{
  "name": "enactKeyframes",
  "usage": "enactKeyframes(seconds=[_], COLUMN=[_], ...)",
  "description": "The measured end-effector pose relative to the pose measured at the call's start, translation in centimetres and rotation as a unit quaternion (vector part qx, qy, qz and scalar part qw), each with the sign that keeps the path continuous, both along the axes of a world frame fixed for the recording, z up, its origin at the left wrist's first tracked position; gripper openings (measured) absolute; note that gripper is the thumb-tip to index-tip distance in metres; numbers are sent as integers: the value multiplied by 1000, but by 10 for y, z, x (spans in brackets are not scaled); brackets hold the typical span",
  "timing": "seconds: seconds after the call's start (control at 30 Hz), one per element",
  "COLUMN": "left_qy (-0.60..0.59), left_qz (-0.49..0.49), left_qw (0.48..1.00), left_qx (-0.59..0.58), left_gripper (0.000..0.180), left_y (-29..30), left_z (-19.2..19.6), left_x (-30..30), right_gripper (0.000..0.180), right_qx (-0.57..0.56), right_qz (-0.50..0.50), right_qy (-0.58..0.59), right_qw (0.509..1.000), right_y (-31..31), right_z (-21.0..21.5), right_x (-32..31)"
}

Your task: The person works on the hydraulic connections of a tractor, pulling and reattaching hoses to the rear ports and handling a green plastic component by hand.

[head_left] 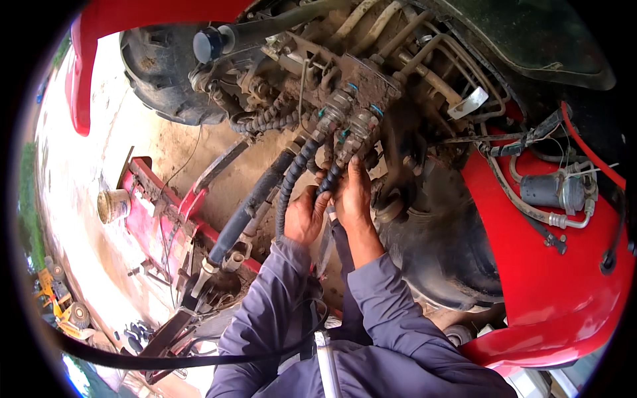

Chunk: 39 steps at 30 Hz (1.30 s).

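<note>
- Left hand (306, 215): its thumb and fingers are clamped on the near hose (328, 180), a black one with a spiral wrap, just below its metal coupling.
- Right hand (353, 199): it sits against the same hose at 1 o'clock of the left hand, one digit reaching up to the base of the near coupling (358, 129); whether it is closed I cannot tell — its other fingers are mostly hidden.
- The near hose: between the two hands, rising toward 12 o'clock into that coupling.
- Second hose (292, 176): wrapped likewise, it curves past the left hand at 11 o'clock and climbs to the far coupling (335, 109) (both couplings carry blue-green marks).
- Valve block (375, 83): brown with dirt, between 12 and 1 o'clock of the hands, the couplings seated in its near side.
- Around the hands: a dark slanting cylinder (249, 205) at 9 o'clock — a red frame (152, 225) lies beyond it — a grey canister (551, 191) at 3, a tyre (444, 259) and red fender (537, 278) at 4.
</note>
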<state>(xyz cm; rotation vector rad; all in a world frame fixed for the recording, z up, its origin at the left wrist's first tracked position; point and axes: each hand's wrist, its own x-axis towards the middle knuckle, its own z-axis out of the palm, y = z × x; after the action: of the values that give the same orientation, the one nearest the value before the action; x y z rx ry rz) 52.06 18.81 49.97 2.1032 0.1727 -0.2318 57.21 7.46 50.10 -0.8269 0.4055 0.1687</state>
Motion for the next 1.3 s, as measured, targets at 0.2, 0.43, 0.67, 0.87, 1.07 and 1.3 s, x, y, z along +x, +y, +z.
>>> enactKeyframes(seconds=[0.2, 0.43, 0.67, 0.87, 1.07, 1.3], left_qy=[33, -2, 18, 71, 76, 33], left_qz=[-17, 0, 7, -3, -7, -23], left_qw=[999, 998, 996, 997, 996, 999], left_qx=[-28, -58, -84, -44, -54, -9], left_gripper=[52, 43, 47, 47, 53, 52], left_y=[-2, -14, -23, -27, -33, -36], left_z=[3, 9, 17, 33, 38, 37], left_x=[9, 22, 39, 53, 61, 65], right_gripper=[49, 46, 50, 48, 44, 43], right_qx=[54, 65, 122, 56, 16, -121], right_qz=[-40, -69, -58, -40, -61, -95], right_qy=[6, -11, -12, -61, -70, -61], right_qw=[998, 995, 991, 996, 996, 986], right_y=[1, 0, -13, -18, -13, -7], right_z=[2, 3, -6, 10, -9, -24], right_x=[4, 18, 38, 44, 41, 36])
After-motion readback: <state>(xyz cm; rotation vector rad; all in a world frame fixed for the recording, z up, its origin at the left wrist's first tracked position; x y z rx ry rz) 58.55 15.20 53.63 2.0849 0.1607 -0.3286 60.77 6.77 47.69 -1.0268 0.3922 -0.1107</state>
